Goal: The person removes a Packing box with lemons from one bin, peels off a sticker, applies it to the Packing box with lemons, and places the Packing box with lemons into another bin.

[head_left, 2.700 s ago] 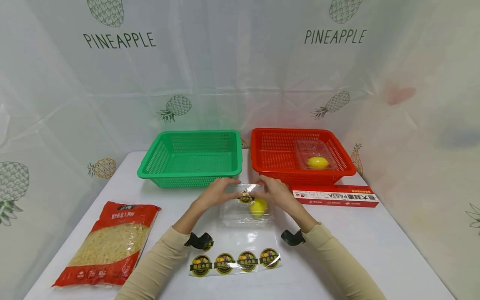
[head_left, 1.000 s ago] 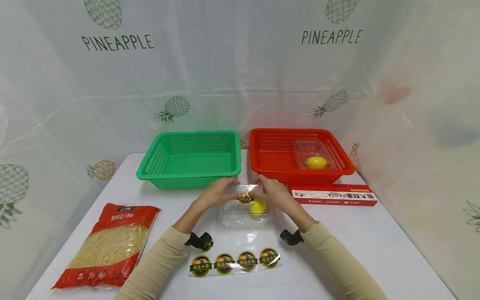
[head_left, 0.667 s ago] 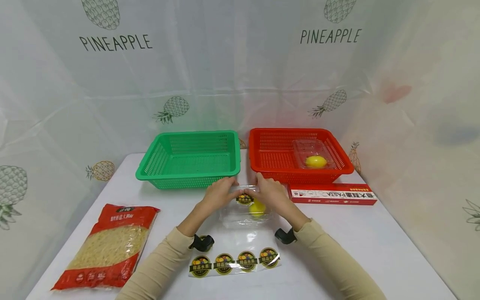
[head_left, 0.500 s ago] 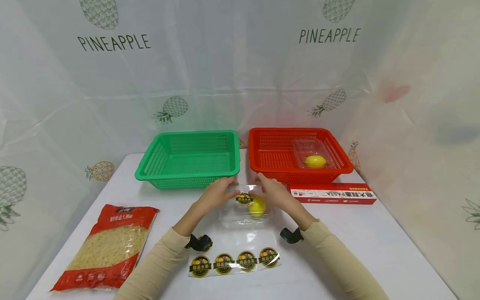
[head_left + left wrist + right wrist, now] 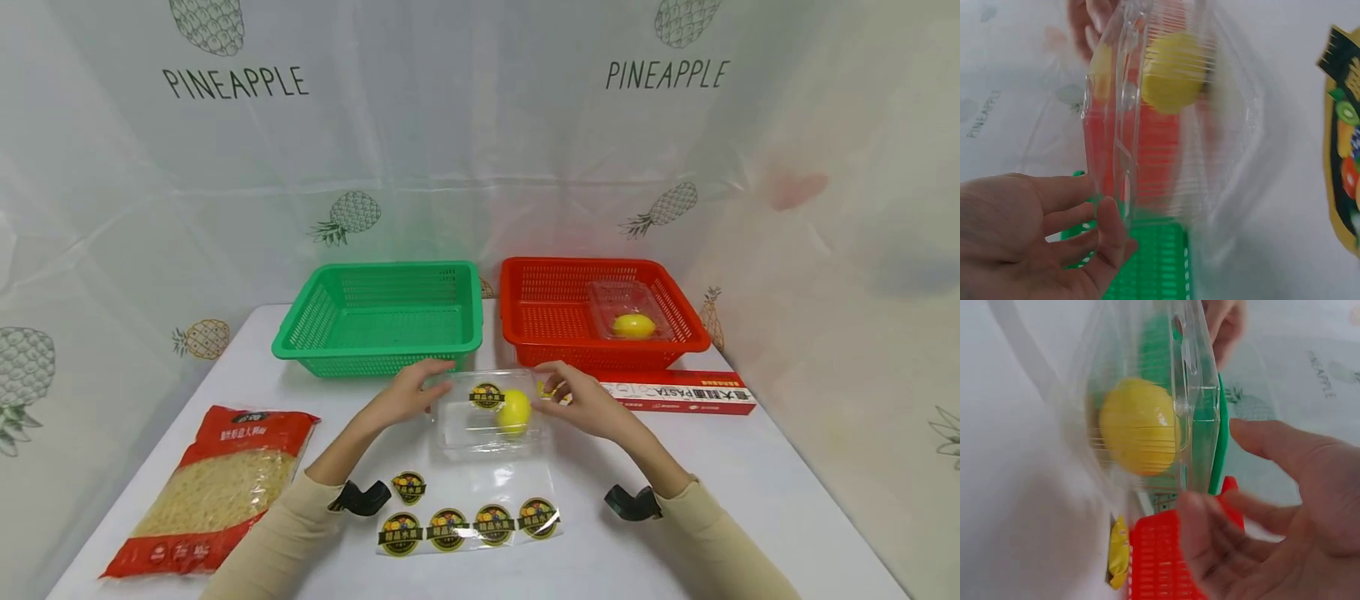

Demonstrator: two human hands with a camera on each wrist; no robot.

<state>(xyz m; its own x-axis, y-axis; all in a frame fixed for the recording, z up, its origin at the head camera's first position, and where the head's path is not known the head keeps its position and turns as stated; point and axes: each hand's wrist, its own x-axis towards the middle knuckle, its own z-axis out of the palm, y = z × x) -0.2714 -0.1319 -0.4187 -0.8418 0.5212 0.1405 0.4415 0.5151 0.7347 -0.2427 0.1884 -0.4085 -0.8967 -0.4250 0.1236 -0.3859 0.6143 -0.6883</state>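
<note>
In the head view a clear plastic clamshell box (image 5: 465,433) lies mid-table, lid down. A yellow lemon (image 5: 514,413) shows inside it, and a round black-and-gold sticker (image 5: 487,396) is on the lid. My left hand (image 5: 405,396) is at the box's left end, its relaxed fingertips right at the rim in the left wrist view. My right hand (image 5: 588,404) is off the right end, fingers loosely bent and spread. The right wrist view shows a gap between its fingers (image 5: 1266,440) and the box (image 5: 1200,425). Neither hand grips anything.
A sticker sheet (image 5: 480,492) lies in front of the box. Behind are a green basket (image 5: 382,362) and a red basket (image 5: 592,354) with another lemon box (image 5: 626,296). A red pasta box (image 5: 675,404) lies right, a pasta bag (image 5: 213,500) left. Something yellow (image 5: 1119,553) lies near the right hand.
Both hands have come off the lid and moved apart, left hand leftward, right hand rightward. The sticker on the lid is now uncovered, and the box stays about where it was.
</note>
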